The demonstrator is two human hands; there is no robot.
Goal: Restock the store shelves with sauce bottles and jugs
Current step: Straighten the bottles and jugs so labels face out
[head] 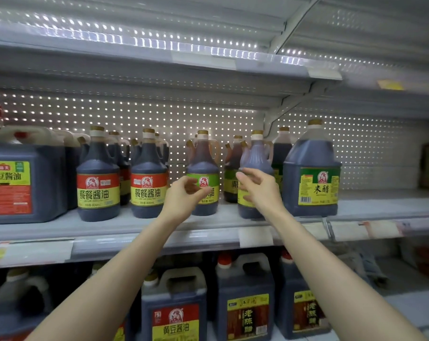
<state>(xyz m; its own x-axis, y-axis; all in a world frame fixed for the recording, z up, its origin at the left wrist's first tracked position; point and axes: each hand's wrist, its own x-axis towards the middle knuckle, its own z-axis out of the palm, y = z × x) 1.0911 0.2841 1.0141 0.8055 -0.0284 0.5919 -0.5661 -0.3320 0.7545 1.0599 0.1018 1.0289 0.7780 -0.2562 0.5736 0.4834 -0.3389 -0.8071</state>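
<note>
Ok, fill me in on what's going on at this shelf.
A person is stocking dark sauce bottles on the middle shelf. The right hand is at a green-labelled bottle beside the big rice vinegar jug; whether it grips it is unclear. The left hand hovers open before another green-labelled bottle. The shelf space right of the jug has no bottles.

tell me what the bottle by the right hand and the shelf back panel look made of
Bottle: likely translucent plastic, with moulded ribs on its shoulder and dark liquid showing through. Back panel: probably painted sheet metal, pale and punched with even rows of small holes.
</note>
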